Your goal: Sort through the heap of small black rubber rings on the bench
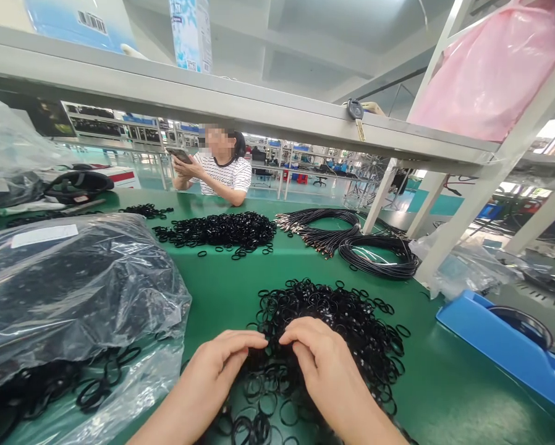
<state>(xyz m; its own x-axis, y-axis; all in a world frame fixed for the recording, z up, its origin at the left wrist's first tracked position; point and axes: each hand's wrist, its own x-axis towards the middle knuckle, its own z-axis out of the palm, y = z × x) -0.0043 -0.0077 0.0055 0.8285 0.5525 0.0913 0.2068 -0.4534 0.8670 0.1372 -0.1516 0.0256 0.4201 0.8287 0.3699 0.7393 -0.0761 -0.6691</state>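
A heap of thin black rubber rings (333, 315) lies on the green table (226, 290) right in front of me. My left hand (217, 371) and my right hand (324, 364) rest on the near side of the heap, fingertips meeting at its middle and pinching at rings there. Exactly which rings sit between the fingers is hidden. More loose rings spread under my wrists.
A big clear plastic bag (68, 290) full of black rings lies at my left. A second ring pile (222, 230) and coiled black cables (379, 253) lie farther back. A blue tray (504, 346) sits at right. Across the table a person in a striped shirt (222, 170) holds a phone.
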